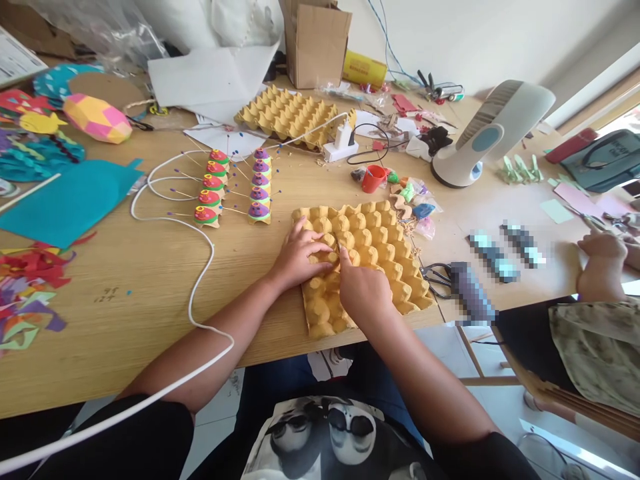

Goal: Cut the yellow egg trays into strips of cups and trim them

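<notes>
A yellow cardboard egg tray lies upside down near the table's front edge, its bumps facing up. My left hand rests on the tray's left side, fingers curled over the bumps and pressing down. My right hand lies on the tray's middle, fingers bent and pinched on a bump; what it grips beyond the cardboard is hidden. The two hands almost touch above the tray's centre.
Two rows of painted egg-cup figures with pins stand behind. A second egg tray, a white cable, a red cup, a white fan, scissors and coloured paper scraps lie about. Another person's hand works at right.
</notes>
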`<state>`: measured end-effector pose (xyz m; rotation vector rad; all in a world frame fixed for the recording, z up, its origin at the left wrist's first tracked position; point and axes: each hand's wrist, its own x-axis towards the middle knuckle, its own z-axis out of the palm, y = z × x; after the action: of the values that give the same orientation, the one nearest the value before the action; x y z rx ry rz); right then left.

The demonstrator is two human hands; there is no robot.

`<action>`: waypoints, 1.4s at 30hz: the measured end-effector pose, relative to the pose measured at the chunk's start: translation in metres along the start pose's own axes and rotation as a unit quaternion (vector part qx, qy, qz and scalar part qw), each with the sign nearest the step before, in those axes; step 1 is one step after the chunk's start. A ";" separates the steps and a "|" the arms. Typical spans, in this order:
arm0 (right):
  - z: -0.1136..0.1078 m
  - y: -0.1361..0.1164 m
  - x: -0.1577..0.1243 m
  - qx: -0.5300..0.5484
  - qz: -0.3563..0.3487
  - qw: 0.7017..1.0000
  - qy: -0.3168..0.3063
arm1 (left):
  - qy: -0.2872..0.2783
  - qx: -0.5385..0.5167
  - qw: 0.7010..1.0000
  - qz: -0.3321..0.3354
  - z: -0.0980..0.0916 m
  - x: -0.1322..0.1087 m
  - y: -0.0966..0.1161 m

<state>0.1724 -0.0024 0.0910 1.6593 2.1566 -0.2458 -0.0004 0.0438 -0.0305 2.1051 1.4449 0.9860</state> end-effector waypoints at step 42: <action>0.061 0.154 0.008 0.465 0.057 0.833 0.293 | 0.179 -0.416 0.838 -0.304 -0.011 0.003 0.026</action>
<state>0.3304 0.0240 0.0494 2.6638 2.5378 -0.9951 0.0082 0.0356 -0.0049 0.7931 1.3356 1.4157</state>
